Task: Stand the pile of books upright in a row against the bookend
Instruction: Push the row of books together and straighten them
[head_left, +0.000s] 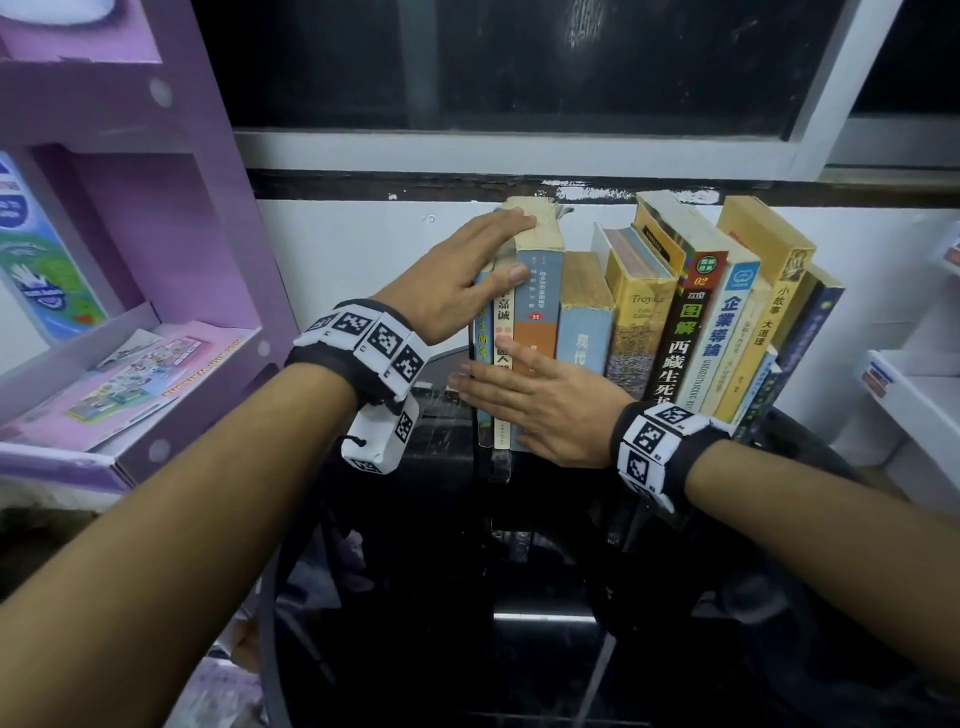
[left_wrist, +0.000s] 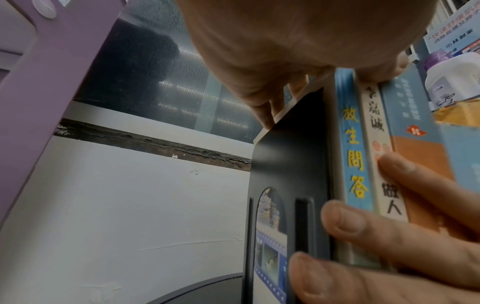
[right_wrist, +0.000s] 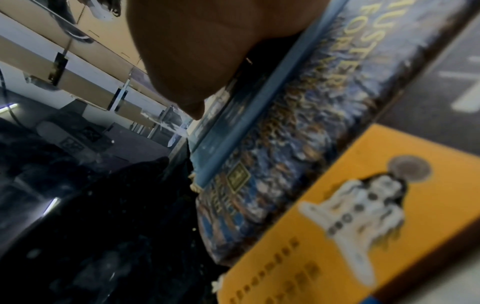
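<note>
A row of books (head_left: 639, 322) stands upright on a dark glass table (head_left: 545, 545) by the white wall; those at the right lean. In the left wrist view a black bookend (left_wrist: 285, 164) closes the left end, next to a blue-spined book (left_wrist: 353, 156) and a white-spined book (left_wrist: 374, 115). My left hand (head_left: 519, 244) lies flat over the top left of the row, fingers straight on the tall blue and orange book (head_left: 540, 291), thumb on the spines. My right hand (head_left: 483, 364) presses straight fingers against the lower spines of the leftmost books. The right wrist view shows patterned spines (right_wrist: 285, 144).
A purple shelf unit (head_left: 156, 208) with leaflets stands close at the left. White boxes (head_left: 909, 395) sit at the right. A dark window runs above the wall ledge (head_left: 467, 187). In the left wrist view a white bottle (left_wrist: 451, 78) shows behind the books.
</note>
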